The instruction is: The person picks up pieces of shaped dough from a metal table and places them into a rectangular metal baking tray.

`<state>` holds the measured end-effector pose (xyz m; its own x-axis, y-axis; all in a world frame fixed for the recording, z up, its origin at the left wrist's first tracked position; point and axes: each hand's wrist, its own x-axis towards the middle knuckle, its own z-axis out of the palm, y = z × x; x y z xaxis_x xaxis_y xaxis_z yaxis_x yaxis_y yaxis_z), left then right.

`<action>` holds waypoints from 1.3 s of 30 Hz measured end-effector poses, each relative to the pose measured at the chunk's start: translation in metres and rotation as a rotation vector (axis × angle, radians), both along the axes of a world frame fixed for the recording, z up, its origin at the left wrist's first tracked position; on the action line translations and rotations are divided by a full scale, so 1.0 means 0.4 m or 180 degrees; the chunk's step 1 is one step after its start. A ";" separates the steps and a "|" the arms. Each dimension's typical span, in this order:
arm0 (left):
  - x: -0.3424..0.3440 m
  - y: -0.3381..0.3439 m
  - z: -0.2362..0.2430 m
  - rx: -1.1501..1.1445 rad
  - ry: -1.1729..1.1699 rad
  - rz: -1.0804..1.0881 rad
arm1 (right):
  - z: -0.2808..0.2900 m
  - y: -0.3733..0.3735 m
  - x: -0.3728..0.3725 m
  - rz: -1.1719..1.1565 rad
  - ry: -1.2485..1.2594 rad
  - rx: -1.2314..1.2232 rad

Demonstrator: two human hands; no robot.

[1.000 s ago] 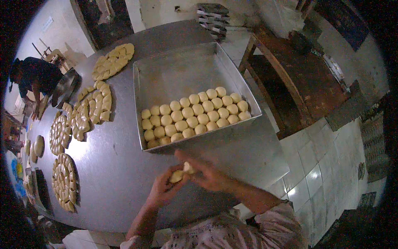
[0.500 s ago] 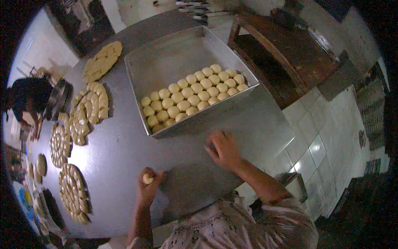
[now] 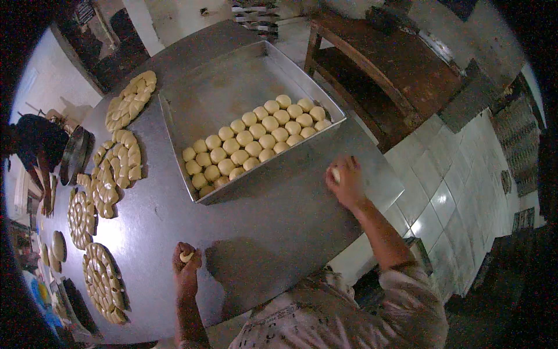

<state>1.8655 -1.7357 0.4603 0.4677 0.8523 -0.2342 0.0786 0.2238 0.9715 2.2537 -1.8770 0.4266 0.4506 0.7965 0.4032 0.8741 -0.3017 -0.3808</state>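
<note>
My left hand (image 3: 185, 272) is closed low over the metal table, with a small piece of dough (image 3: 186, 256) showing between thumb and fingers. Farther right, near the table's right edge, my right hand (image 3: 349, 187) curls around another pale dough piece (image 3: 336, 174), which shows at the thumb side. Its fingertips are slightly blurred. Ahead of both hands, a large square metal tray (image 3: 168, 131) holds several rows of smooth round dough balls (image 3: 244, 138) along its near side. Both hands are outside the tray.
Along the table's left lie several cut dough rounds (image 3: 103, 282) and smaller dough lumps (image 3: 57, 245). At the far left a person (image 3: 40, 142) in dark clothes reaches over the table beside a round pan (image 3: 75, 154). Beyond the right edge stands a wooden table (image 3: 389, 64) on a tiled floor.
My right hand has moved right and a little away from me; a dough piece now shows in it. My left hand appears farther left, still holding dough. The whole view has shifted slightly.
</note>
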 end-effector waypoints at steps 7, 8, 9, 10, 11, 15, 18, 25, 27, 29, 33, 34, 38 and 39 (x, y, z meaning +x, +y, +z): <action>0.123 -0.052 0.034 0.0181 0.0406 -0.0032 | 0.026 -0.038 -0.041 0.0766 -0.0112 -0.0004; 0.117 -0.043 0.035 0.0106 0.0320 0.0050 | 0.054 -0.057 0.007 0.0721 0.0251 -0.0068; 0.107 -0.033 0.033 0.0028 0.0242 0.0138 | 0.079 -0.068 0.059 0.0681 0.0624 -0.0136; 0.103 -0.033 0.035 -0.0066 0.0188 0.0231 | 0.117 -0.057 0.085 0.0645 0.1021 -0.0223; 0.115 -0.043 0.043 -0.0120 -0.0008 0.0442 | 0.162 -0.018 0.110 0.0467 0.1865 0.0033; 0.135 -0.060 -0.010 -0.0104 0.0120 0.0615 | 0.329 0.271 0.214 0.0361 0.1982 0.2195; 0.202 -0.057 -0.015 -0.0056 0.0414 0.0498 | 0.269 0.392 0.324 -0.0149 0.0744 0.0218; 0.187 -0.067 0.033 0.0816 0.1025 0.0222 | 0.198 0.298 -0.075 0.1182 0.1976 0.0653; 0.233 -0.093 0.068 0.0841 0.1027 -0.0560 | 0.131 0.215 -0.260 0.2147 0.2023 0.0447; 0.225 -0.113 0.105 -0.0981 -0.0460 -0.0758 | 0.090 0.150 -0.314 0.2954 0.1737 0.0065; 0.020 0.051 0.047 0.0372 0.1406 -0.0830 | 0.054 -0.059 -0.269 0.1846 0.0622 -0.0705; -0.061 0.114 -0.061 0.0892 0.1419 -0.0128 | 0.064 -0.060 -0.231 0.1880 -0.0044 -0.1112; -0.183 0.378 -0.061 0.2163 0.2869 0.1320 | 0.054 0.139 -0.235 0.0324 -0.0440 -0.0227; -0.203 0.412 -0.063 0.2187 0.2976 0.1492 | 0.033 0.184 -0.256 -0.0019 -0.0378 0.0058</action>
<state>1.7843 -1.5709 0.4350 -0.0189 0.9691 0.2461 0.8506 -0.1138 0.5134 2.1512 -1.8032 0.4396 0.4035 0.7861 0.4682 0.9116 -0.3009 -0.2802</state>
